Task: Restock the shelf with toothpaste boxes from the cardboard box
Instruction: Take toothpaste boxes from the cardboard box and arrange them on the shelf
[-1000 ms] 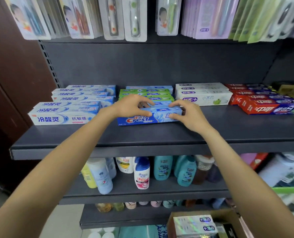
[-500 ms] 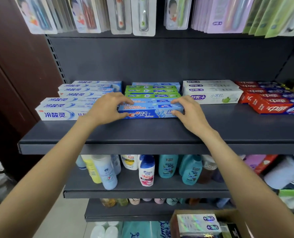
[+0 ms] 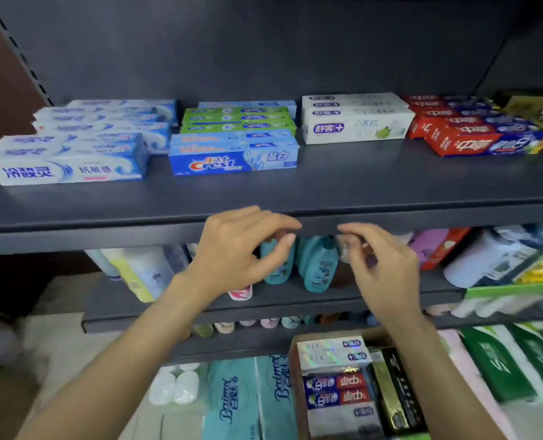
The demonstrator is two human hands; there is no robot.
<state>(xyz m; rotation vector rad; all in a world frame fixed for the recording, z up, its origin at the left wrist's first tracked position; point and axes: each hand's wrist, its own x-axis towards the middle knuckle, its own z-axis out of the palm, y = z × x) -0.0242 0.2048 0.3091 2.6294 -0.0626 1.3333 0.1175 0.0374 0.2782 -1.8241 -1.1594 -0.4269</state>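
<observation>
A blue Crest toothpaste box [image 3: 232, 161] lies on the dark grey shelf [image 3: 327, 185], in front of a row of green and blue boxes [image 3: 237, 120]. My left hand [image 3: 232, 249] and my right hand [image 3: 384, 265] hover below the shelf's front edge, both empty with fingers loosely curled and apart. The cardboard box [image 3: 295, 392] stands at the bottom, below my right forearm, holding several toothpaste boxes: silver-white ones [image 3: 330, 354], red-and-blue ones [image 3: 335, 392] and black-and-gold ones [image 3: 394, 395].
On the shelf lie white-blue boxes [image 3: 70, 166] at left, white boxes [image 3: 356, 125] and red boxes [image 3: 480, 138] at right. Teal shampoo bottles [image 3: 316, 265] stand on the lower shelf behind my hands. Tissue packs [image 3: 244, 398] lie left of the cardboard box.
Both hands let go of the Crest box and pulled back and down from the shelf. The box stays in its row. The view tilted down toward the cardboard box.
</observation>
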